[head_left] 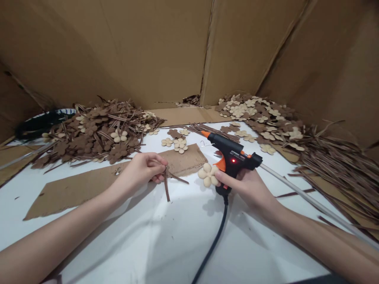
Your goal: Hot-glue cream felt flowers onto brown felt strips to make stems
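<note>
Pinched between the fingertips of my left hand is a thin brown strip, folded so its two ends hang down apart. My right hand grips a black and orange hot glue gun with a lit red light. The same hand holds a cream felt flower between thumb and gun handle. A long clear glue stick runs out of the gun's back, and its black cord trails toward me. Beneath the left hand lies a flat cardboard strip.
A heap of brown and cream flowers with strips stands at the left. More flowers are piled back right, beside a bundle of brown strips. Several loose flowers lie mid-table. Cardboard walls enclose the white table.
</note>
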The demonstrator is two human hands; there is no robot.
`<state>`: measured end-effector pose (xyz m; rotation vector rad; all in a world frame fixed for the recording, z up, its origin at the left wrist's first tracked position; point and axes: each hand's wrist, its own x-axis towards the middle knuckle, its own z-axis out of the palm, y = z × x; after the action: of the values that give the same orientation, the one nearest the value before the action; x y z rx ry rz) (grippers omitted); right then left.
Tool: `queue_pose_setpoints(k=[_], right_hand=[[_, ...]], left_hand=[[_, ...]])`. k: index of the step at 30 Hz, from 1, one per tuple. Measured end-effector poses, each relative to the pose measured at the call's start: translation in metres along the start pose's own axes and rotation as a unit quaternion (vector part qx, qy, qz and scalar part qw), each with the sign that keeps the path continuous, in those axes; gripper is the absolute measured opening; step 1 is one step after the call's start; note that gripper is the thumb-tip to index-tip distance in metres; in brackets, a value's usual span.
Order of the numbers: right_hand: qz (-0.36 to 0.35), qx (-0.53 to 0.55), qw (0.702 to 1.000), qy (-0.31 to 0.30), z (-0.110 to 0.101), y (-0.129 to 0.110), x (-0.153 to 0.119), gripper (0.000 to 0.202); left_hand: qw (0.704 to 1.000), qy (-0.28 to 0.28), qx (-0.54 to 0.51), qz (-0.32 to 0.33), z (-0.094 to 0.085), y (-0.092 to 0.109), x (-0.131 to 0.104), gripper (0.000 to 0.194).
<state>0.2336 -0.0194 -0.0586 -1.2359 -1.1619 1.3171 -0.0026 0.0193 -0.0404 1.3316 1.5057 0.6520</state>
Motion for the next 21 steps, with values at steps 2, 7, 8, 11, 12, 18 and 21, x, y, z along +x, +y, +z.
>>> queue_pose_setpoints(k=[2, 7, 8, 11, 12, 18, 21], right_hand=[[-0.001, 0.004, 1.0, -0.003, 0.0002, 0.0, 0.0003, 0.04], [-0.009, -0.001, 1.0, -0.009, -0.0005, 0.0026, 0.0011, 0.045], [-0.011, -0.001, 1.0, -0.009, -0.0009, 0.0035, 0.0013, 0.044], [-0.007, 0.009, 1.0, -0.013, -0.0015, 0.005, 0.0014, 0.044], [-0.005, 0.012, 1.0, -0.014, -0.0015, 0.005, 0.0013, 0.044], [-0.006, 0.014, 1.0, -0.012, -0.0002, 0.0028, -0.0002, 0.043], [-0.005, 0.019, 1.0, -0.02, -0.0002, 0.0027, -0.0007, 0.039]], left_hand=[[0.999, 0.002, 0.032, 0.024, -0.0002, -0.0012, 0.0002, 0.012], [0.998, 0.029, 0.051, 0.026, -0.0013, 0.0003, 0.0003, 0.012], [0.998, 0.028, 0.046, 0.02, -0.0016, 0.0006, 0.0009, 0.013], [1.0, 0.015, 0.02, -0.005, -0.0031, 0.0015, 0.0026, 0.02], [1.0, 0.011, 0.009, -0.015, -0.0037, 0.0021, 0.0029, 0.022], [0.998, 0.011, -0.043, -0.04, -0.0066, 0.0067, 0.0015, 0.021], [0.997, 0.028, -0.064, -0.028, -0.0062, 0.0057, 0.0018, 0.021]])
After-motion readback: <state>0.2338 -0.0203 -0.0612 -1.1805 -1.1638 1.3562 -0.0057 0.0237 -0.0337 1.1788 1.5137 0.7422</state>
